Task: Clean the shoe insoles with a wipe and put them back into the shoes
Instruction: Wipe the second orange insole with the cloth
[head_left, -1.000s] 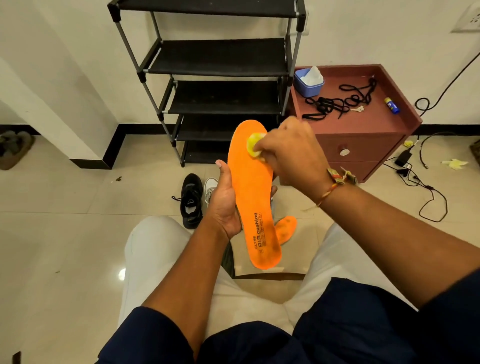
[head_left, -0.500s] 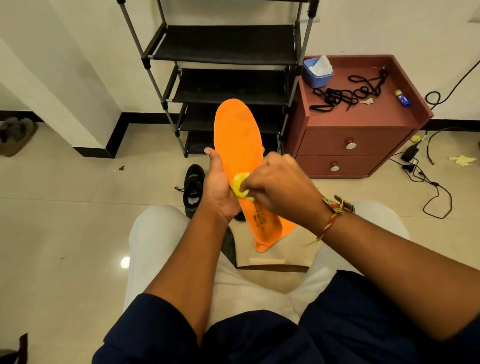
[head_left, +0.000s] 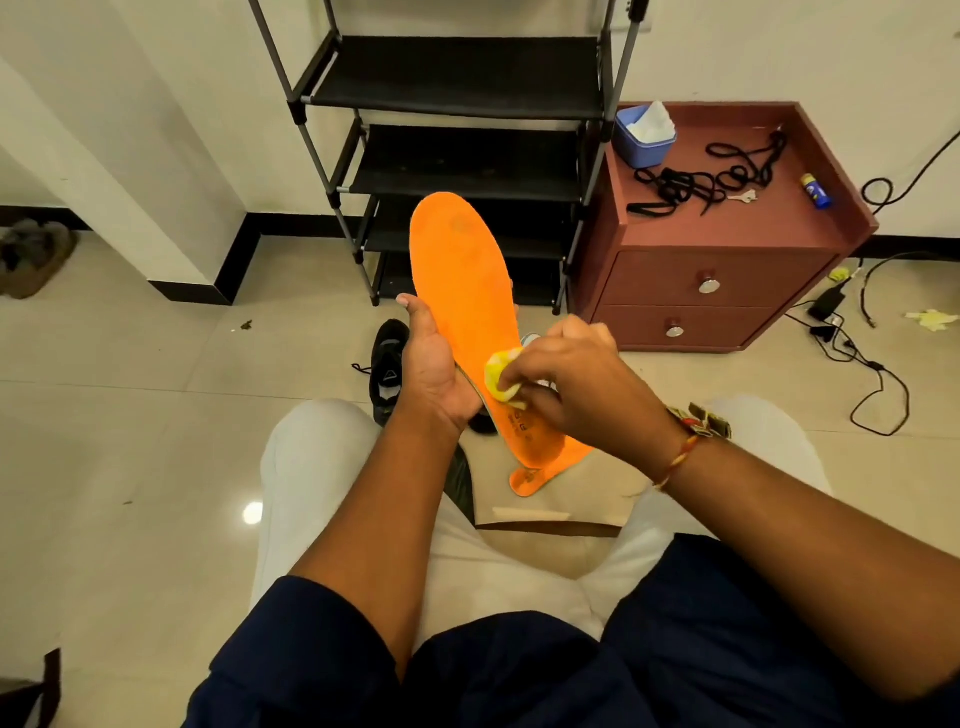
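Orange insole (head_left: 467, 270): left hand (head_left: 434, 374) fingers clasp its edge, bracing it; right hand (head_left: 566, 374) fingers pinch yellow wipe (head_left: 501, 376) against it for scrubbing.

A: What does the orange insole (head_left: 467, 291) hide?
B: Most fingers of the left hand (head_left: 432, 374), which are curled behind it. Only the tips show at its far edge. Under its heel, a second insole (head_left: 530, 480) shows just one end.
A: And beside it?
B: The right hand (head_left: 566, 374) covers most of the wipe (head_left: 500, 376), part of the insole's unreadably small print, and nearly all of a white shoe (head_left: 530, 340). Left of the insole, the left hand overlaps the black shoe (head_left: 387, 364). Beyond the insole, the rack (head_left: 457, 98) is cut off by the top edge.
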